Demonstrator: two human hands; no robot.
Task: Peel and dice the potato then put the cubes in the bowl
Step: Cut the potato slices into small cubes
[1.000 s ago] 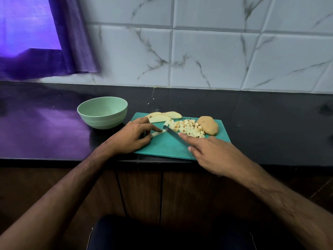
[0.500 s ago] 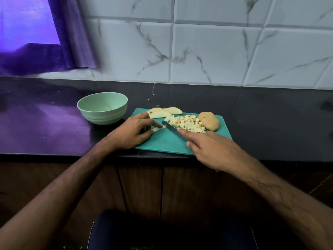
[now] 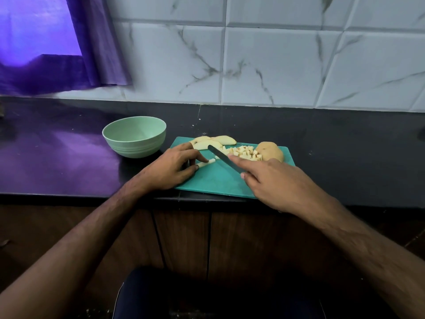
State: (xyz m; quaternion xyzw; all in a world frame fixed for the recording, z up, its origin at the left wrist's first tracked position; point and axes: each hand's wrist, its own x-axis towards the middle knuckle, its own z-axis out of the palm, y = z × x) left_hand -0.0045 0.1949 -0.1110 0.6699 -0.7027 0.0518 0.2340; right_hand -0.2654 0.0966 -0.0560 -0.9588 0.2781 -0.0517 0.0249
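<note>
On your far left a purple curtain point(image 3: 69, 54) hangs against the glossy marble-veined tile wall point(image 3: 276, 65), and below it the dark, polished counter point(image 3: 57, 153) runs across. The pale green bowl point(image 3: 134, 137), round with ribbed bands near its base, sits there just left of the board, with no cubes showing inside.

Your left hand point(image 3: 171, 168) has its fingers curled, pinning a thin pale potato strip point(image 3: 205, 162) to the smooth teal cutting board point(image 3: 218, 183). Beyond it lie a few curved, peeled wedges point(image 3: 213, 142) at the board's far edge. The knife point(image 3: 224, 157) has a slim dark blade angled over the board just right of the strip (its tip points up-left toward the wedges). Your right hand point(image 3: 273, 183) grips the handle, forefinger stretched along the blade's spine. Right of the blade is a loose heap of small cubes point(image 3: 246, 153), matte and pale, and past that a rounded chunk of potato point(image 3: 270, 151) with tan skin on it, as far as you can tell.

You look to be mid-dice: the strip is being cut crosswise into cubes. The next move calls for bringing the blade down onto the strip's exposed end, close to your left fingertips, so keep them tucked. The wedges and the chunk remain to be cut, and nothing appears to have reached the bowl yet.
</note>
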